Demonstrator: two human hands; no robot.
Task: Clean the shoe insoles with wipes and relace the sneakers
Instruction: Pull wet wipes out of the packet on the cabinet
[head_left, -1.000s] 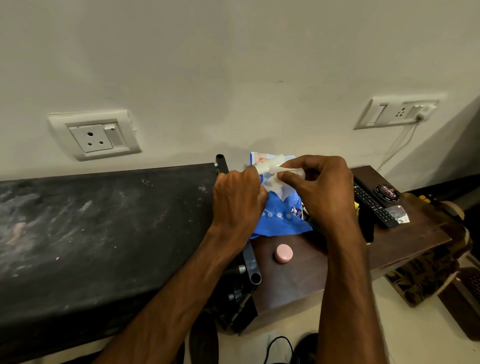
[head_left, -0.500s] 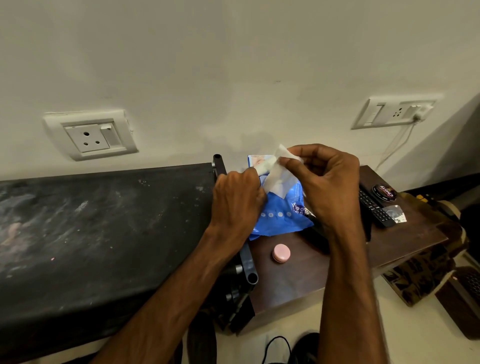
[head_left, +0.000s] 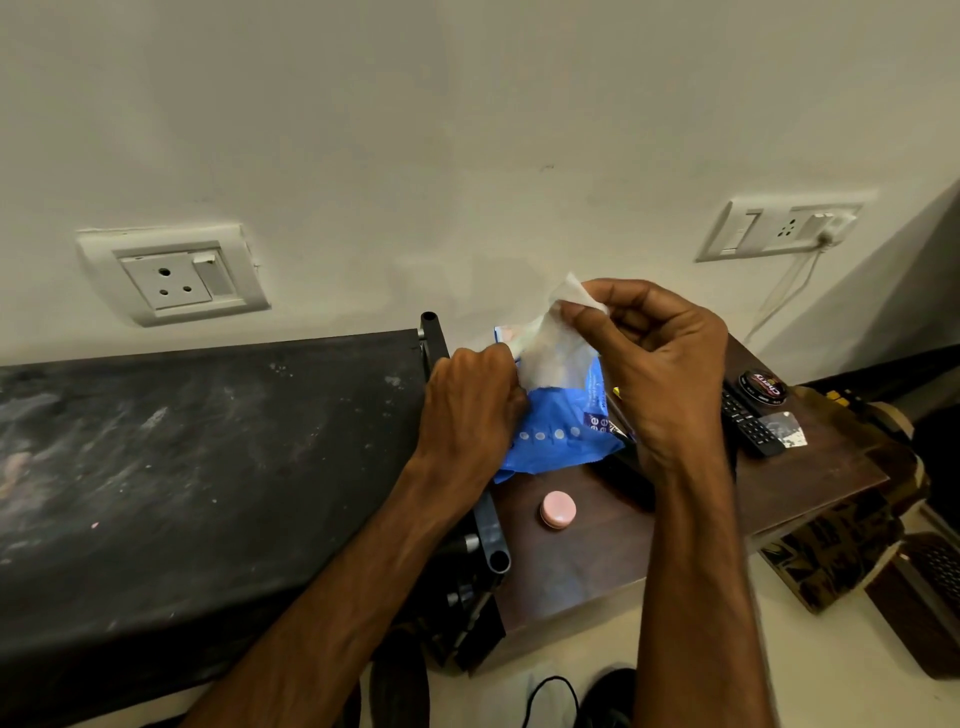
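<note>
The right hand (head_left: 662, 374) pinched the top corner of a white wipe (head_left: 553, 356) between thumb and forefinger, with the other fingers curled. The wipe hung over the mouth of the blue wipes pack (head_left: 563, 441) on the brown table (head_left: 582, 566). The left hand (head_left: 467, 410) gripped the pack's top edge, fingers curled and their tips hidden behind the knuckles. Both hands covered most of the pack's print, leaving only white dots and "ee" showing. Beside the remote (head_left: 750, 428) a black tin (head_left: 762, 385) read "Cherry", upside down. A dark shoe (head_left: 610, 696) was cut off by the bottom edge.
</note>
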